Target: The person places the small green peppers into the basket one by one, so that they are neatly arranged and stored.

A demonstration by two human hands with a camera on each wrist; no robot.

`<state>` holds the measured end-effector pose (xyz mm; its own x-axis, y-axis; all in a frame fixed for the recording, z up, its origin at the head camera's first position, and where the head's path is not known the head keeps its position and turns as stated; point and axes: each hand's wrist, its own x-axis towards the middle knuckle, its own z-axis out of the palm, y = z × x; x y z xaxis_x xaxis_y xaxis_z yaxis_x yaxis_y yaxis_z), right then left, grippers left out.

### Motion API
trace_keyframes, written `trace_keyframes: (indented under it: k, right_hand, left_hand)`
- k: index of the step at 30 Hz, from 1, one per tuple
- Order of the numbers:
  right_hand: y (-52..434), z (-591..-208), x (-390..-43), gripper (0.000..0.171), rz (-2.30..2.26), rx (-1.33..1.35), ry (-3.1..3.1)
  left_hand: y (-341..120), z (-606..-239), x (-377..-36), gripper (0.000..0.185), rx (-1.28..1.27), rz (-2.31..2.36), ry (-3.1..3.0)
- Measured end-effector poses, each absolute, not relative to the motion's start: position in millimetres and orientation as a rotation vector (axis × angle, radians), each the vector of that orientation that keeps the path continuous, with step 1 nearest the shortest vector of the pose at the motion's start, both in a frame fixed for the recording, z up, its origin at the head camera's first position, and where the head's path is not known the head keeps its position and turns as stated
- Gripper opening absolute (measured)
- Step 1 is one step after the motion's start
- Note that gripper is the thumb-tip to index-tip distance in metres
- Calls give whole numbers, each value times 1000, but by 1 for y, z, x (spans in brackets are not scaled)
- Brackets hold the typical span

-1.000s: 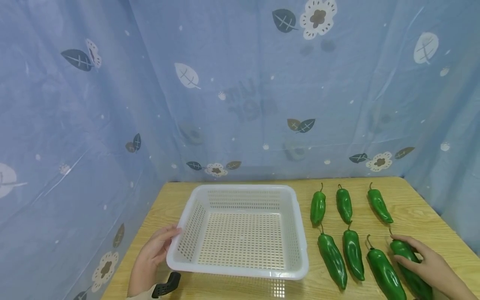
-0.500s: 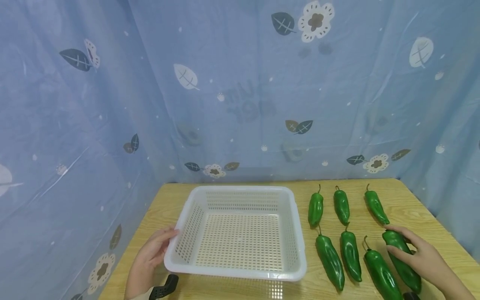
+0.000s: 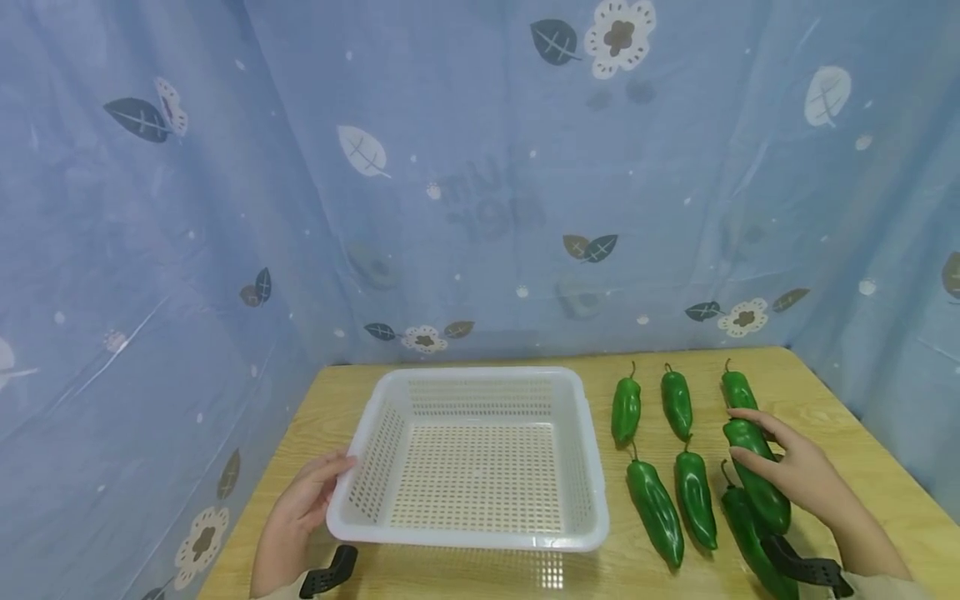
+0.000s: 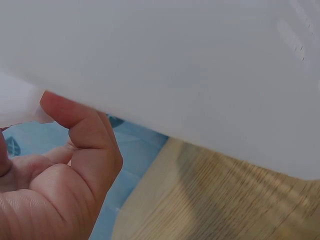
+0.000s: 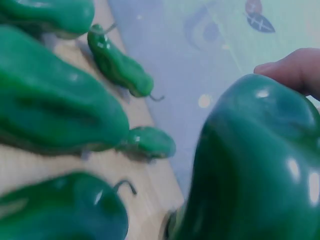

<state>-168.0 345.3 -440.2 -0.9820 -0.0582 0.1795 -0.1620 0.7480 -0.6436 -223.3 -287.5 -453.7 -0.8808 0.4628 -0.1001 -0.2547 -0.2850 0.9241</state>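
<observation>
Thumb and fingers of the right hand (image 3: 798,467) were curled about a long, glossy, dark green pepper (image 3: 767,493), spread only as far as its thickness, with the stem end turned away from the person; the left hand (image 3: 303,500) pinched the left side of a rectangular white plastic basket (image 3: 468,540), thumb at the rim and fingers partly hidden beneath it; behind everything hung a pale blue fabric curtain (image 3: 465,167) printed with leaves and flowers; before it stretched a light yellow wood-grained table (image 3: 832,392); the basket stood toward the left of the table, its floor and walls pierced by rows of small holes; to its right lay six more green peppers, the larger ones nearer the person: one at the right (image 3: 753,537), partly covered by the held pepper, one just beside the basket (image 3: 656,512) and one between them (image 3: 696,498); three smaller ones formed the far row, at the left (image 3: 626,408), in the middle (image 3: 677,404) and at the right (image 3: 738,390), the last partly hidden by the right hand; a small black bracket showed at the left wrist (image 3: 330,573) and another at the right (image 3: 806,568)
</observation>
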Motion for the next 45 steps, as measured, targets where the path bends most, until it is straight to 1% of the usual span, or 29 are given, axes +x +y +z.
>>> trace_keyframes:
  k: [11,17,25,33,39,45]
  right_hand:
    - [324,-417,-189,58,1103,298,-2733]
    - [315,-410,-193,58,1134,351,-2693]
    - [291,-399,-202,53,1168,421,-2622]
    - [272,-395,-206,53,1216,469,-2612]
    - [260,-393,-212,51,1175,517,-2604]
    - [247,-390,-218,50,1177,547,-2601]
  left_hand:
    - [-286,-449,-225,22,124,2188,1631]
    - [-285,-451,-224,22,145,2188,1629]
    - [-288,-449,-226,24,137,2195,1604]
    - [-287,-454,-224,19,95,2164,1686]
    - [-289,-461,-224,22,174,2179,1601]
    - [-287,-460,-224,25,147,2184,1614]
